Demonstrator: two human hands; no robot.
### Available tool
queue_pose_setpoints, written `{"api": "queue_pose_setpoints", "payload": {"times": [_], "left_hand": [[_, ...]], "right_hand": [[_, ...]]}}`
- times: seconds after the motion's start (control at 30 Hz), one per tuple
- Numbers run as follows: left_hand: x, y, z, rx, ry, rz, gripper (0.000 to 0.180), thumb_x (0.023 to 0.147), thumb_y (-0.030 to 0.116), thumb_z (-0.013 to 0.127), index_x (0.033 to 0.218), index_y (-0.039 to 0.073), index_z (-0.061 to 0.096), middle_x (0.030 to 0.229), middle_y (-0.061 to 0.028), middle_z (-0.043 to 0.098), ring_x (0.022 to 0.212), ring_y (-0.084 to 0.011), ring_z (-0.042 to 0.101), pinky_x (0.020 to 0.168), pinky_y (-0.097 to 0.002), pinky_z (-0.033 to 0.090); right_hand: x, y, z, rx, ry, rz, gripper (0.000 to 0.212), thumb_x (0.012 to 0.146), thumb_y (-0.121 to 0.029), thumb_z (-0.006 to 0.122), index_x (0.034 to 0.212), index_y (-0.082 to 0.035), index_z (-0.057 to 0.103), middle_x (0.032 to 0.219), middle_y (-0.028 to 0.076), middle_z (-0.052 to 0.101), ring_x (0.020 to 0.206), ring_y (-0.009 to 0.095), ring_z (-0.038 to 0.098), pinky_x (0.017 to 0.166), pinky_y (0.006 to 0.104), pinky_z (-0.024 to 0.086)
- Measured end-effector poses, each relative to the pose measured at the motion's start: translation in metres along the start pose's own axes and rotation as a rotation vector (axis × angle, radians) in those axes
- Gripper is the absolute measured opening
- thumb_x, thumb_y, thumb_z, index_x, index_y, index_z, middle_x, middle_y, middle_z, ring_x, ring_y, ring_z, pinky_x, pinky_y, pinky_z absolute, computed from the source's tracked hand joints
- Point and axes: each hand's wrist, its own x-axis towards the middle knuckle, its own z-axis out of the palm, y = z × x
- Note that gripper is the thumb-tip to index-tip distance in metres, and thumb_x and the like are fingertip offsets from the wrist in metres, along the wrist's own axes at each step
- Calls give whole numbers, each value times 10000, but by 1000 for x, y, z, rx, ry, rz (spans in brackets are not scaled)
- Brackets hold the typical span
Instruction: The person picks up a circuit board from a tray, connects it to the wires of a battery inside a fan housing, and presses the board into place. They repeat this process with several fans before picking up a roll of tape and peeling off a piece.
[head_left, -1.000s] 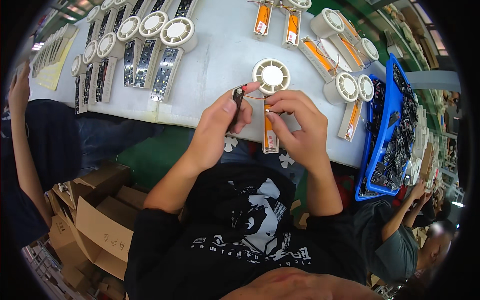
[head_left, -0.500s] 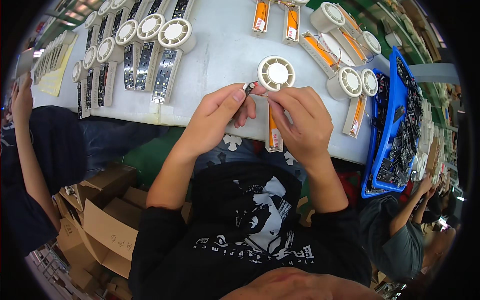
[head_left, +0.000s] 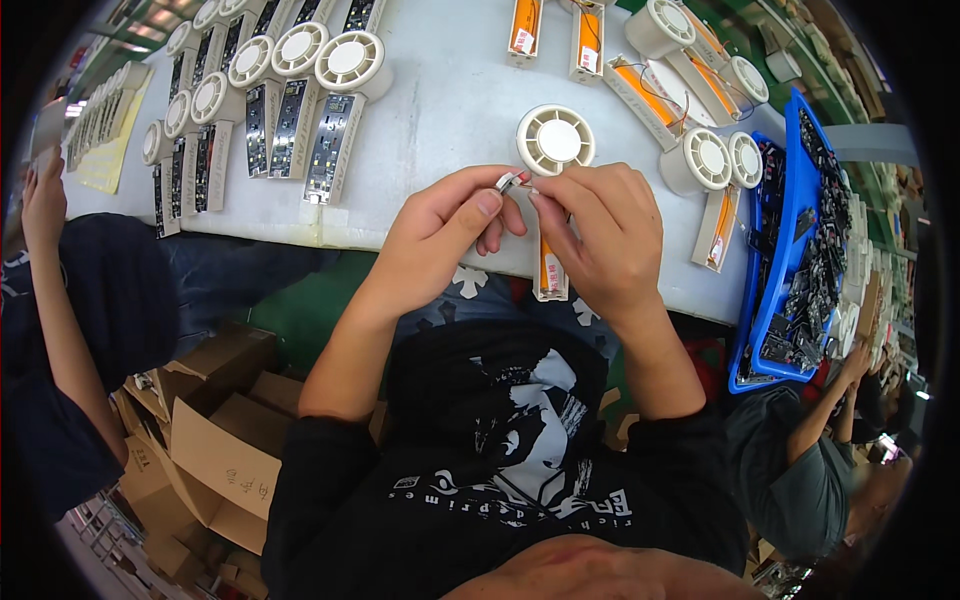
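Before me on the table lies a white handheld fan body; its round, vented head [head_left: 556,138] points away from me. An orange battery [head_left: 549,262] shows in its open handle, partly behind my right hand. My left hand [head_left: 440,230] pinches a small dark circuit board [head_left: 507,183] between thumb and forefinger, mostly hidden by the fingers. Just beside it, the thumb and forefinger of my right hand [head_left: 607,220] are closed on a thin wire [head_left: 527,183], near the board's end. Whether the wire touches the board is too small to tell.
Left on the white table [head_left: 440,90] stand rows of fan bodies fitted with circuit boards [head_left: 330,150]. Battery-fitted bodies [head_left: 700,160] lie to the right, beside blue trays [head_left: 770,330] of loose boards. Cardboard boxes [head_left: 220,470] sit below left. Co-workers flank me on both sides.
My left hand has shifted slightly right and tilted the circuit board, bringing it nearer my right fingertips. The right hand has moved a little left with its pinch kept.
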Motion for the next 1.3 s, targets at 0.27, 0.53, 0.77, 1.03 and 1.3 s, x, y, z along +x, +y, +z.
{"api": "queue_pose_setpoints", "payload": {"times": [0.27, 0.53, 0.77, 1.03, 1.3], "left_hand": [[1, -4, 0, -10, 36, -2, 331, 1065, 129, 572, 1355, -26, 617, 1042, -79, 719, 855, -92, 602, 746, -257, 509], [-1, 6, 2, 112, 100, -70, 322, 1033, 78, 586, 1318, -48, 667, 924, -63, 682, 744, -93, 572, 630, -249, 461], [4, 9, -10, 92, -36, -112, 319, 1020, 61, 597, 1311, -46, 676, 864, -39, 642, 704, -81, 526, 591, -242, 426], [5, 8, -16, 102, -129, -115, 317, 1011, 48, 611, 1308, -37, 681, 907, -52, 659, 714, -77, 526, 593, -233, 422], [-5, 7, 8, 606, -5, 306, 332, 899, 61, 745, 1219, -19, 707, 1080, -103, 703, 825, -173, 662, 704, -288, 539]], "right_hand": [[-7, 6, 9, -51, 62, -27, 211, 764, -103, 826, 940, -72, 714, 880, 10, 666, 752, 207, 602, 627, 344, 412], [0, 2, 1, -58, -36, -45, 220, 739, -47, 852, 926, -51, 737, 860, 54, 692, 706, 233, 611, 627, 339, 457], [4, 19, -5, 162, -123, -64, 273, 738, -73, 846, 990, -48, 743, 833, 58, 678, 714, 236, 622, 640, 348, 457], [8, 29, -9, 209, -220, -176, 324, 730, -73, 833, 1043, -56, 756, 840, 51, 683, 727, 241, 626, 668, 346, 467], [14, -1, -44, 264, -257, 77, 297, 756, 0, 798, 1046, -51, 769, 915, 50, 697, 836, 242, 637, 725, 351, 493]]}}
